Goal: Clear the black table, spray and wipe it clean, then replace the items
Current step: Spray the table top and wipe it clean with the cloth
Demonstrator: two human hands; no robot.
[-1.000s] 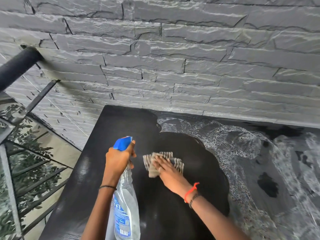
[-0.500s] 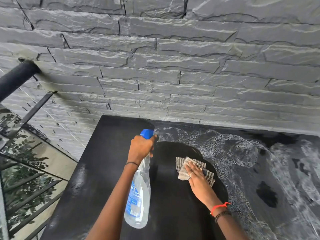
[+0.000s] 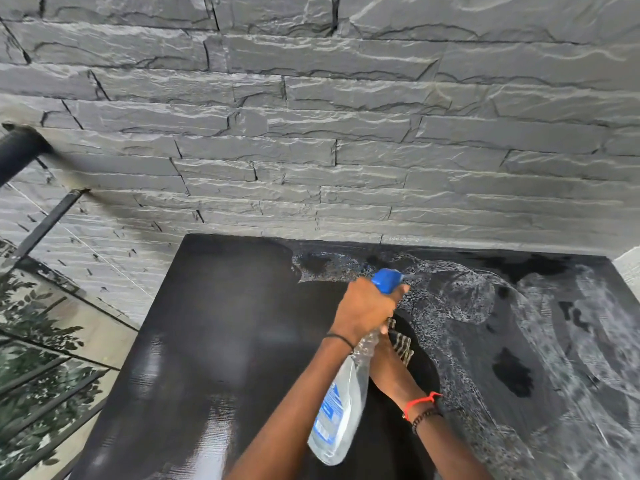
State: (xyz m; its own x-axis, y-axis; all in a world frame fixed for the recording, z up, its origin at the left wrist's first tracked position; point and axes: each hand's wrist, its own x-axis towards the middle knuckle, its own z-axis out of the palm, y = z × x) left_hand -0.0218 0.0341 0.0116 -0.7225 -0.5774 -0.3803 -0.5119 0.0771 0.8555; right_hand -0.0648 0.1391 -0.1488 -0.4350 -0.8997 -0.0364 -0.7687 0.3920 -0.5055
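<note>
The black table (image 3: 221, 327) stands against a grey stone wall; its left half is dark and bare, its right half is streaked with whitish spray foam (image 3: 460, 299). My left hand (image 3: 363, 308) grips the neck of a clear spray bottle (image 3: 341, 400) with a blue trigger head (image 3: 386, 279), nozzle pointing right over the foam. My right hand (image 3: 388, 362) lies under the left arm and the bottle, pressing a striped cloth (image 3: 401, 346) on the table; bottle and left hand largely hide it.
The grey stone wall (image 3: 346, 150) runs right behind the table. A black handrail (image 3: 17, 154) and a glass railing panel (image 3: 41, 341) reflecting leaves stand to the left of the table. A pale corner (image 3: 630, 268) shows at the far right.
My left hand has carried the spray bottle to the right, crossing over my right hand. The right hand and cloth have slid right too and are now mostly covered.
</note>
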